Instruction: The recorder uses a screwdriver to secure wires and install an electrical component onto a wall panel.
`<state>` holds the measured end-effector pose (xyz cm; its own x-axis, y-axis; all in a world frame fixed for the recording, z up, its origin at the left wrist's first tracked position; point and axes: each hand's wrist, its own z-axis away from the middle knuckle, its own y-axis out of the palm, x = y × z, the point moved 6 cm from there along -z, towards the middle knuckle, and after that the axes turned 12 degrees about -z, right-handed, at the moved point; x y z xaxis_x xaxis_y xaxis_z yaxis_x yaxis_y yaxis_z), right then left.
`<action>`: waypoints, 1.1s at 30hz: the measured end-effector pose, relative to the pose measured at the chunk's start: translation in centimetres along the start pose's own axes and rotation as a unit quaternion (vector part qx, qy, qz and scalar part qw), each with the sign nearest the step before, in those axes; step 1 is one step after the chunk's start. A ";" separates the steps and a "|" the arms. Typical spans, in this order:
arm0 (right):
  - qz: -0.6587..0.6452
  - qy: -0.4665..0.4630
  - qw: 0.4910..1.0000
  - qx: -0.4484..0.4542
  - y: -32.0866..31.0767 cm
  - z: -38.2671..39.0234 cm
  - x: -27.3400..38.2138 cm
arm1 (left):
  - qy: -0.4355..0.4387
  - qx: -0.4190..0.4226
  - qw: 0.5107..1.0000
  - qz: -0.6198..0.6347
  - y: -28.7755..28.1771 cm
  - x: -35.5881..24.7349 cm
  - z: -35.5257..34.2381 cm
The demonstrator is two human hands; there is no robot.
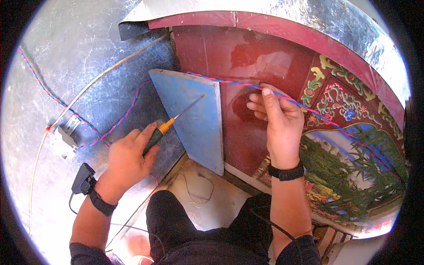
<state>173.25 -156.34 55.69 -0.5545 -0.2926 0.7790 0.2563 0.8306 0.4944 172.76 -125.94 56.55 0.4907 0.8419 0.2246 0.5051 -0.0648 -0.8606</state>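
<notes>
My left hand is closed around the green and orange handle of a screwdriver. Its shaft reaches up to a small brass-coloured screw on the face of a blue board; the tip looks to be at the screw. The board stands upright against a dark red panel. My right hand pinches a twisted red and blue wire between thumb and fingers, right of the board. The wire runs along the board's top edge and off to the far right.
On the left wall are a white electrical box, more twisted red and blue wire and a pale cable. A painted panel with flowers and bamboo fills the right side. Thin loose wire lies below the board.
</notes>
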 end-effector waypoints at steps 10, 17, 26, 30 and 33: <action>-0.028 0.002 1.000 0.002 0.3 0.1 -0.2 | -0.273 0.188 0.790 0.516 3.0 0.3 2.2; -0.012 0.002 1.000 0.007 -0.4 -0.3 -0.1 | -0.035 0.039 0.998 0.022 -0.2 -0.6 -0.4; -0.034 -0.003 0.999 0.004 0.0 -0.2 -0.3 | -0.334 0.236 0.703 0.582 3.3 0.2 2.1; -0.027 -0.001 1.000 0.005 0.1 0.0 -0.3 | -0.064 0.022 0.977 0.202 0.6 0.2 0.1; -0.008 -0.003 1.000 0.001 -0.3 -0.1 -0.1 | -0.046 0.057 0.996 0.042 -0.6 -0.5 -0.4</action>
<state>173.31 -156.55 55.50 -0.5638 -0.3022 0.7686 0.2463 0.8268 0.5058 172.52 -126.58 57.13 0.4577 0.8821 0.1111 0.3783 -0.0802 -0.9222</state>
